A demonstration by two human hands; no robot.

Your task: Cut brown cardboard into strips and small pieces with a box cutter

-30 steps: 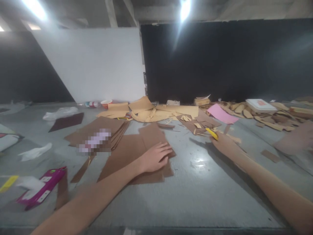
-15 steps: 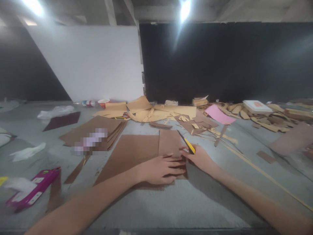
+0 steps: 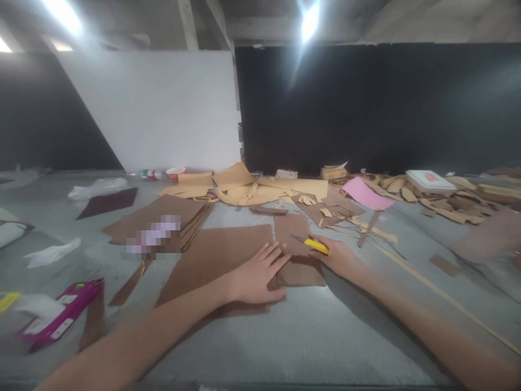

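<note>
Head view: L hand (image 3: 258, 279) spread wide, palm down on the brown sheet (image 3: 228, 244), ctr of frame, fingertips reaching the small piece (image 3: 291, 228) just R of it. R hand (image 3: 336, 256), R of ctr, holds yellow cutter (image 3: 317, 246), blade pointing L over the piece; can't tell if touching. Step prob. = trimming; next move calls for firm L hand press, fingers clear of blade.

Knife handle (image 3: 317, 246) yellow; sheet under hand (image 3: 255, 279) brown; table (image 3: 325, 342) grey.
</note>
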